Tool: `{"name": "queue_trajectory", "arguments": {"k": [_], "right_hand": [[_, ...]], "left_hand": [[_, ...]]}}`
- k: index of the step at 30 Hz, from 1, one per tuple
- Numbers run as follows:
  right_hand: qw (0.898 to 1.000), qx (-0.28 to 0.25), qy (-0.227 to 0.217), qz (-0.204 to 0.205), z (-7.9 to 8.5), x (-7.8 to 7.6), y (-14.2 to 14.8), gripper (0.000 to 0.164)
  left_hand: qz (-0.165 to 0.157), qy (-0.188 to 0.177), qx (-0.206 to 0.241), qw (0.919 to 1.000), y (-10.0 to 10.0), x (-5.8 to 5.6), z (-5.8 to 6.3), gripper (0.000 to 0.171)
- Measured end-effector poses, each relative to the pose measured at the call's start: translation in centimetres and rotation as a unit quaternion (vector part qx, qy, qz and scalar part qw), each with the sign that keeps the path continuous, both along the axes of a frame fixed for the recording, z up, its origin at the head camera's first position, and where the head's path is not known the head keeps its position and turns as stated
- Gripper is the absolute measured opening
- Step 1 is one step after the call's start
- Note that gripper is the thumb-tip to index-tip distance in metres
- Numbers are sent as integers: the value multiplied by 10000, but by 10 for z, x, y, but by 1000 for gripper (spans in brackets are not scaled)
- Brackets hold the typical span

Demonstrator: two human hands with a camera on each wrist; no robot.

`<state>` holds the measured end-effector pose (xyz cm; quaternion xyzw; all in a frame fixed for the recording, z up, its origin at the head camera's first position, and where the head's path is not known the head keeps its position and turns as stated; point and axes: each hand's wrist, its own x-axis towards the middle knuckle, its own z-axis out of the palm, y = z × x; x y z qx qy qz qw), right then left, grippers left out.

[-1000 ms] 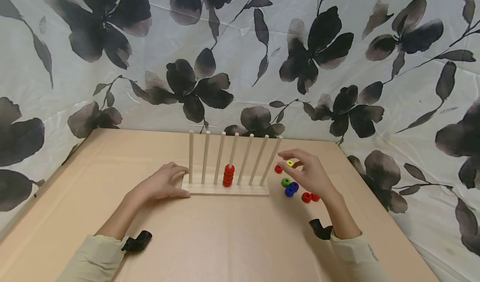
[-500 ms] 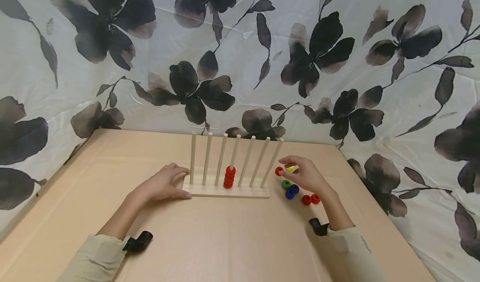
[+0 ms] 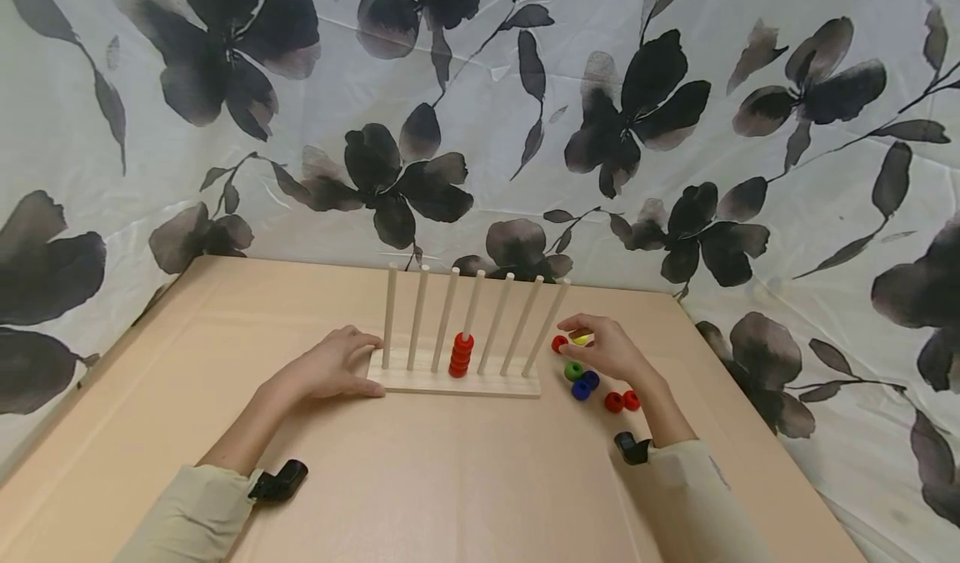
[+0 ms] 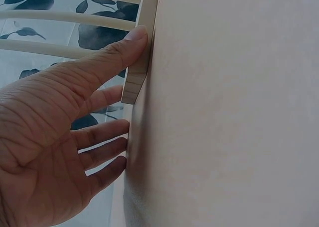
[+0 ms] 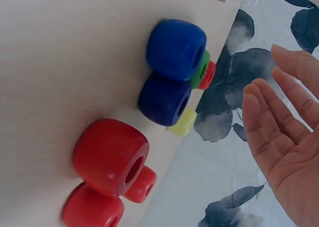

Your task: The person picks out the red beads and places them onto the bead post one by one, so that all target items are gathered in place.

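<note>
A wooden stand (image 3: 454, 386) with a row of upright pegs stands on the table, a stack of red beads (image 3: 461, 356) on its middle peg. My left hand (image 3: 330, 367) grips the stand's left end. In the left wrist view its thumb (image 4: 117, 52) presses the base's front edge, with the index finger partly hidden behind. Right of the stand, my right hand (image 3: 609, 348) hovers over loose beads, fingers slightly bent and holding nothing. It is nearest a yellow bead (image 3: 581, 340), partly hidden by the fingers, and a red bead (image 3: 559, 344).
Nearer me lie a green bead (image 3: 573, 371), two blue beads (image 3: 581, 390) and more red beads (image 3: 614, 401). The light wooden table (image 3: 450, 480) ends at a floral cloth (image 3: 510, 171) behind and at the right.
My right hand has come down a little toward the yellow bead, its fingers now covering more of it. The left hand stays on the stand. The head view has shifted slightly.
</note>
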<state>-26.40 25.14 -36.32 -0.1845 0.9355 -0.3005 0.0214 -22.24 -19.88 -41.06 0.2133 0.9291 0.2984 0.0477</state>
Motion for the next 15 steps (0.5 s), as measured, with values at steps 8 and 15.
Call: {"name": "queue_trajectory", "arguments": {"k": [8, 15], "right_hand": [[9996, 265, -58, 24, -4, -11, 0, 31], [9982, 420, -380, -192, -8, -21, 0, 31]], "left_hand": [[-10, 6, 19, 10000, 0, 1, 1, 78], [-45, 29, 16, 10000, 2, 2, 3, 78]]}}
